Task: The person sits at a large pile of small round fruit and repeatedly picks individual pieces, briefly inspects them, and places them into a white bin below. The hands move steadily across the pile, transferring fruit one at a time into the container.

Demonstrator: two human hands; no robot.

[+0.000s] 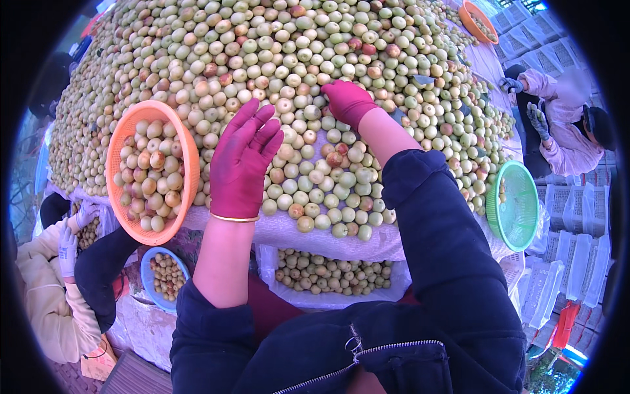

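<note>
A large heap of green and reddish jujube-like fruits point(275, 59) spreads before me on a pale woven cloth point(216, 224). My left hand point(243, 162), in a dark pink glove, is raised palm up over the near edge of the heap, fingers apart and holding nothing. To its left, an orange plastic basket point(193, 172) holds pale and reddish fruits. My right hand point(348, 102), gloved alike, reaches into the middle of the heap; its fingertips are among the fruits, and whether it grips one is hidden. Looser fruits lie between my hands and the cloth's edge.
Below the edge stands a lined crate point(334, 299) of fruits. A blue basket point(183, 300) with fruits is at lower left, a green basket point(529, 212) at right. Co-workers sit at left point(59, 295) and right point(561, 123). Stacked crates point(576, 212) stand at far right.
</note>
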